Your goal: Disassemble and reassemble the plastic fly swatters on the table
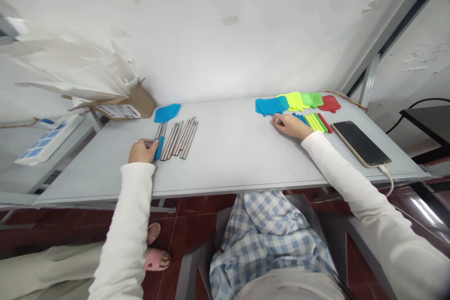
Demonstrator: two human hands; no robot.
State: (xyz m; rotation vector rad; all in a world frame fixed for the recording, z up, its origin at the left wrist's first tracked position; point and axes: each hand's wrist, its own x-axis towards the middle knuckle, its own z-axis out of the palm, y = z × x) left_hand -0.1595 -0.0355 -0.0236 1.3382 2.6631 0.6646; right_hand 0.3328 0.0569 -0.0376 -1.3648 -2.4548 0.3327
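On the left of the table my left hand [143, 151] is closed round the blue handle [159, 148] of what looks like a fly swatter with a thin metal rod. Blue flat swatter heads [168, 113] lie overlapped at the rods' far ends. Right beside this hand are several bare metal tubes [179, 139] in a loose row. My right hand [290, 125] rests by the near edge of the blue mesh swatter heads [269, 106], fingers bent and drawn together. Anything between its fingertips is hidden. Just past it lie several blue, yellow, green and red handles [318, 123].
Yellow [294, 101], green [312, 99] and red swatter heads [329, 103] lie along the back. A phone [361, 143] with a charging cable is at the right. An open cardboard box [121, 108] stands back left. Another person's slippered foot [157, 259] shows below.
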